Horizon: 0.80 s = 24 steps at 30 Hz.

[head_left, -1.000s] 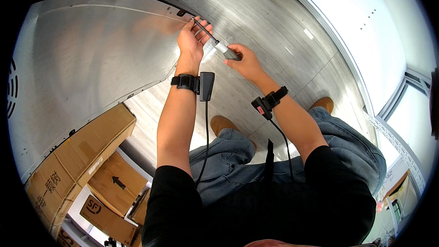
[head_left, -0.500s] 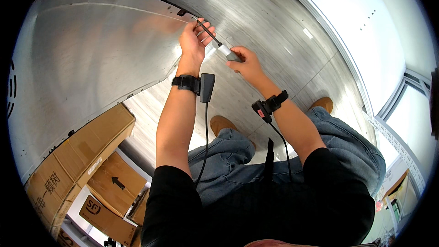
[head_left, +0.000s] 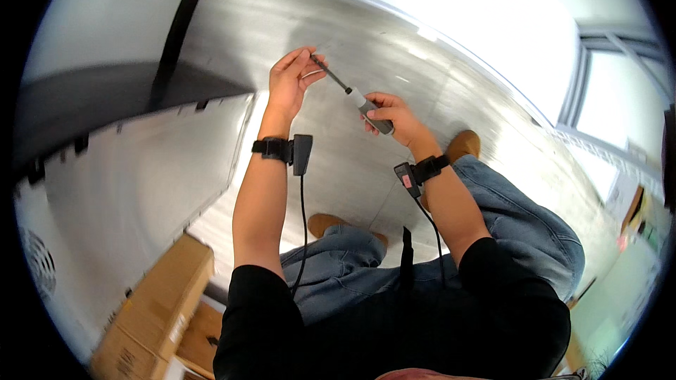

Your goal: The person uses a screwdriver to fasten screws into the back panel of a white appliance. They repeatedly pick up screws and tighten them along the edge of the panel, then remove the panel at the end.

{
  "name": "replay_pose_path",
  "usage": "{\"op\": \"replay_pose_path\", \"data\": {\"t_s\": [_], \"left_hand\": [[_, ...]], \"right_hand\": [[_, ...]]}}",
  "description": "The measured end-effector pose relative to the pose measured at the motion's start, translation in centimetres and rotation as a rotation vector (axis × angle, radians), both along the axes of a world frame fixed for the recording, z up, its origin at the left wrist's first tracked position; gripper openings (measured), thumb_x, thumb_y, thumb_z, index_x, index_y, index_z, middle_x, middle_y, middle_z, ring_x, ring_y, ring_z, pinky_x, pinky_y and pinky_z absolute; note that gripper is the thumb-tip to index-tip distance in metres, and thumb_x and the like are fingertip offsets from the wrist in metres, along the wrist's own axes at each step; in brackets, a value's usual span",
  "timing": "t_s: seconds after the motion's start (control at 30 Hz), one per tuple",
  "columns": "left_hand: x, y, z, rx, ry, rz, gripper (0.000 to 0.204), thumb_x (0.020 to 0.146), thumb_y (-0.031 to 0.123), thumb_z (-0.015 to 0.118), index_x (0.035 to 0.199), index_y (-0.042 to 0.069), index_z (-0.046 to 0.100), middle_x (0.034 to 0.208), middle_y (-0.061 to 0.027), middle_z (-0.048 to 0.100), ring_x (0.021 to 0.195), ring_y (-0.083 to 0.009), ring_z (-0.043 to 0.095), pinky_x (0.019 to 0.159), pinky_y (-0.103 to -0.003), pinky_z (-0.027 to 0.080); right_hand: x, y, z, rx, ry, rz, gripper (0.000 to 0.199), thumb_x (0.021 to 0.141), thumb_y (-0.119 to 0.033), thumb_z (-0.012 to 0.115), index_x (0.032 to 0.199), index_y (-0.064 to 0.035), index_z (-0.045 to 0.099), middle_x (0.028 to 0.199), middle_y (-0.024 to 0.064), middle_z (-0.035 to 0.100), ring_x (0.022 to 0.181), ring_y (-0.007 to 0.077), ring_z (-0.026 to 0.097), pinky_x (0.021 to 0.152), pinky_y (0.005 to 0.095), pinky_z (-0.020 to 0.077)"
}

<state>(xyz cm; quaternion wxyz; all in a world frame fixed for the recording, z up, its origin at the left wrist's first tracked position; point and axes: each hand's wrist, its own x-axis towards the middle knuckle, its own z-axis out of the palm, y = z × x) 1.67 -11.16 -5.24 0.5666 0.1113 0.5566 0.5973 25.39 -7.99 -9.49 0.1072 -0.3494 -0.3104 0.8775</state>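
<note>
A screwdriver (head_left: 377, 117) with a dark grey and light grey handle and a dark shaft slants up to the left over the floor. Its handle lies in my right hand (head_left: 398, 121), fingers closed around it. At the far end of the shaft is my left hand (head_left: 287, 88), thumb and fingertips pinched together at the tip. Whatever the fingertips pinch there, if anything, is too small to make out. Both hands are apart from the large metal-sided cabinet (head_left: 151, 162) at the left, which has a dark edge with small tabs and holes.
Cardboard boxes (head_left: 158, 302) stand at the lower left beside the cabinet. A white panel (head_left: 486, 14) runs along the far right. Grey wood-look floor (head_left: 394, 183) lies under my shoes. Straps with small black devices (head_left: 301, 155) sit on both wrists, their cables hanging down.
My view has turned, so the cabinet now sits lower and further left. Both hands and the screwdriver have come away from the cabinet edge, and the left fingers have closed into a pinch.
</note>
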Motion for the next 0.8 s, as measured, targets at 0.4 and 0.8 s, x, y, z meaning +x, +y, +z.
{"op": "replay_pose_path", "data": {"t_s": [0.4, 0.8], "left_hand": [[13.6, 16.3, -0.6, 0.152, 0.129, -0.377, 0.017, 0.09, 0.011, 0.058, 0.099, -0.003, 0.065, 0.087, -0.0076, 0.065, 0.079, -0.0127, 0.06, 0.073, -0.026, 0.05], [20.7, 23.0, -4.5, 0.579, 1.369, -0.472, 0.007, 0.078, 0.009, 0.067, 0.085, 0.007, 0.069, 0.084, -0.0045, 0.066, 0.081, -0.0213, 0.058, 0.074, -0.032, 0.048]], "right_hand": [[12.8, 1.7, 0.2, 0.001, 0.002, -0.567, 0.032, 0.079, -0.014, 0.055, 0.107, 0.0012, 0.057, 0.082, 0.0085, 0.061, 0.062, 0.015, 0.06, 0.05, 0.0253, 0.0454], [14.5, 1.4, -2.4, -0.065, 0.077, -0.877, 0.029, 0.081, -0.011, 0.053, 0.108, 0.001, 0.056, 0.081, 0.0093, 0.061, 0.06, 0.0147, 0.06, 0.05, 0.0252, 0.0452]]}}
